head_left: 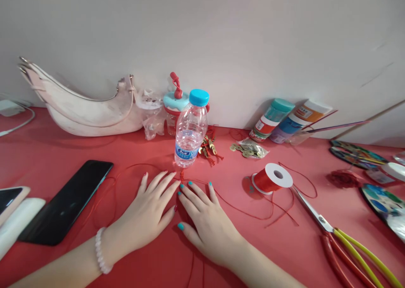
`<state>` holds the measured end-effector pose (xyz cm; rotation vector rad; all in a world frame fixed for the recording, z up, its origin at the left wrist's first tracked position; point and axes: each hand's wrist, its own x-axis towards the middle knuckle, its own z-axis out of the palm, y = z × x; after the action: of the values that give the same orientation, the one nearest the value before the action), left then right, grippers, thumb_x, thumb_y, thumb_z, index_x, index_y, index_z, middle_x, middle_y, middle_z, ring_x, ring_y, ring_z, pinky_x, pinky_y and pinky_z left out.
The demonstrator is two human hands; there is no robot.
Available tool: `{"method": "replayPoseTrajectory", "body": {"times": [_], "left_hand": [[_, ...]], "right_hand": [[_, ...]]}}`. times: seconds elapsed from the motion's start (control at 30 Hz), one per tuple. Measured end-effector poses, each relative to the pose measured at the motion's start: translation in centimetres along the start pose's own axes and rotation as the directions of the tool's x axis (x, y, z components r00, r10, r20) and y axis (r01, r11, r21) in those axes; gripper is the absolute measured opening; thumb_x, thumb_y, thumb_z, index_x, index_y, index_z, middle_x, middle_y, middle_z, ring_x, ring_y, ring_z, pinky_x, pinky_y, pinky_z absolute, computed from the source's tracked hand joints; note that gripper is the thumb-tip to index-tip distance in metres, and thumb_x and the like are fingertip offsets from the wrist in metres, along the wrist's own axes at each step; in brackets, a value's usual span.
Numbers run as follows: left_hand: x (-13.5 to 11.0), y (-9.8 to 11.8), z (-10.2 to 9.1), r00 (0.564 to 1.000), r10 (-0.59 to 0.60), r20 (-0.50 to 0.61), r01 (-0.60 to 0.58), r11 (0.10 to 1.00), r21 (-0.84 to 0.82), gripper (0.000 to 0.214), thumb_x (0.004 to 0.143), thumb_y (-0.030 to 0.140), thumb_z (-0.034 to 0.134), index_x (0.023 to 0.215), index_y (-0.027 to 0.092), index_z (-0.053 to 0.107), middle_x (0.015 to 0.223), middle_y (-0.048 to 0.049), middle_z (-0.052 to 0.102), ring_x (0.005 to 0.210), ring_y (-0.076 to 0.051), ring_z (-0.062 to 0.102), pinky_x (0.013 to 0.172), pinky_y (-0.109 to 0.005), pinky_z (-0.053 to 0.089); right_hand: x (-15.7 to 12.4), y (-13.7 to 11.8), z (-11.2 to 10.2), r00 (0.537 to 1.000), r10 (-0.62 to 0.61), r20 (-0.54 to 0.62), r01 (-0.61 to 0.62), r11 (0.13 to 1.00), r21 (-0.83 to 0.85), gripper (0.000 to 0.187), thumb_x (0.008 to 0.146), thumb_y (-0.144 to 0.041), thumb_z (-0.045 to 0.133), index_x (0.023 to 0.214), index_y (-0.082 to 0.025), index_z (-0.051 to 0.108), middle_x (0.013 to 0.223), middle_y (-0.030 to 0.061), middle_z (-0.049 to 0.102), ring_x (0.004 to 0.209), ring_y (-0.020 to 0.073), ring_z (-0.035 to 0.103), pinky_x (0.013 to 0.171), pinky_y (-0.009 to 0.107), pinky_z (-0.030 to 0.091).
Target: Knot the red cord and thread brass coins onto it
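My left hand (152,205) lies flat on the red tabletop, fingers spread, a pale bead bracelet (101,250) around its wrist. Beside it my right hand (205,224) is also flat with fingers apart, its fingertips close to the left ones. Between and just beyond the fingertips sits a small knotted piece of red cord (182,176); whether the fingers touch it I cannot tell. Thin red cord runs out from there to both sides and toward me. A water bottle (191,129) with a blue cap stands upright right behind the knot.
Coins on red cord (210,146) and a bag of coins (251,148) lie behind. At right are a red cord spool (264,180), scissors (322,222), paint bottles (274,115) and palettes (357,153). At left are a black phone (68,203) and a white handbag (85,115).
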<state>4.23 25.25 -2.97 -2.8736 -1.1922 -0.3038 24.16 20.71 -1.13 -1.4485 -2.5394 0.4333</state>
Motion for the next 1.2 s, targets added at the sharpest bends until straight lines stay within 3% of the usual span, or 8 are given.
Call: {"method": "replayPoseTrajectory", "body": {"times": [0.27,0.33,0.47,0.57,0.7,0.9,1.07,1.2], "left_hand": [[0.0,0.2,-0.3,1.0,0.009,-0.025,-0.01,1.0,-0.011,0.046,0.089,0.029,0.038,0.134,0.018,0.039,0.14,-0.0136,0.04,0.128,-0.031,0.033,0.099,-0.06,0.031],[0.0,0.3,-0.4,0.999,0.012,-0.041,-0.013,1.0,-0.027,0.045,0.09,0.03,0.037,0.133,0.018,0.04,0.14,-0.0133,0.04,0.129,-0.03,0.032,0.1,-0.059,0.031],[0.4,0.6,-1.0,0.995,0.097,-0.039,-0.099,0.993,-0.068,0.041,0.089,0.022,0.039,0.13,0.021,0.044,0.14,-0.0093,0.041,0.13,-0.028,0.03,0.103,-0.056,0.031],[0.6,1.0,-1.6,0.978,0.207,-0.029,-0.209,0.971,-0.115,0.037,0.087,0.017,0.041,0.122,0.021,0.051,0.132,-0.0064,0.05,0.125,-0.025,0.038,0.103,-0.051,0.032],[0.6,1.6,-2.0,0.956,0.288,-0.053,-0.293,0.939,-0.177,0.027,0.087,0.017,0.042,0.108,0.018,0.058,0.115,-0.0064,0.061,0.112,-0.021,0.05,0.102,-0.045,0.037],[0.2,2.0,-2.0,0.941,0.326,-0.091,-0.338,0.92,-0.198,0.019,0.087,0.017,0.043,0.092,0.017,0.061,0.106,-0.0077,0.063,0.104,-0.021,0.053,0.097,-0.041,0.041],[0.3,1.8,-2.1,0.92,0.372,-0.124,-0.39,0.898,-0.205,0.017,0.085,0.018,0.046,0.083,0.017,0.062,0.101,-0.0056,0.063,0.098,-0.021,0.053,0.092,-0.04,0.043],[0.4,1.8,-2.3,0.912,0.39,-0.123,-0.409,0.885,-0.221,0.018,0.085,0.018,0.046,0.077,0.017,0.061,0.098,-0.0045,0.063,0.091,-0.019,0.053,0.086,-0.038,0.044]], "right_hand": [[-0.1,0.0,-0.1,0.997,-0.004,-0.077,0.003,1.0,-0.01,0.043,0.089,-0.036,0.04,0.129,-0.021,0.045,0.138,0.0076,0.045,0.131,0.0239,0.032,0.108,0.055,0.022],[0.0,0.1,0.0,0.983,0.057,-0.173,-0.059,0.998,-0.006,0.038,0.087,-0.027,0.042,0.124,-0.02,0.05,0.135,0.0089,0.047,0.128,0.0242,0.034,0.107,0.052,0.026],[0.1,0.6,0.3,0.914,0.234,-0.331,-0.234,0.971,0.041,0.033,0.082,-0.016,0.042,0.112,-0.019,0.057,0.126,0.0118,0.05,0.117,0.0264,0.043,0.096,0.047,0.039],[0.1,0.7,0.3,0.905,0.29,-0.311,-0.281,0.957,0.076,0.032,0.081,-0.012,0.042,0.106,-0.021,0.06,0.116,0.0096,0.055,0.103,0.0241,0.049,0.086,0.041,0.043],[0.1,0.7,0.4,0.924,0.267,-0.273,-0.261,0.963,0.06,0.035,0.079,-0.006,0.039,0.103,-0.022,0.06,0.104,0.007,0.058,0.092,0.0204,0.05,0.077,0.035,0.042],[0.2,0.7,0.8,0.913,0.264,-0.312,-0.275,0.961,0.011,0.034,0.077,-0.008,0.042,0.106,-0.021,0.056,0.094,0.0064,0.059,0.085,0.0206,0.051,0.072,0.033,0.039],[0.3,1.0,1.0,0.876,0.325,-0.357,-0.35,0.937,-0.008,0.017,0.08,-0.015,0.046,0.092,-0.019,0.056,0.084,0.0056,0.058,0.08,0.0214,0.05,0.069,0.032,0.036],[0.3,1.2,0.8,0.879,0.355,-0.318,-0.391,0.919,-0.056,0.009,0.084,-0.017,0.046,0.084,-0.019,0.055,0.082,0.0052,0.058,0.08,0.0218,0.051,0.068,0.032,0.034]]}}
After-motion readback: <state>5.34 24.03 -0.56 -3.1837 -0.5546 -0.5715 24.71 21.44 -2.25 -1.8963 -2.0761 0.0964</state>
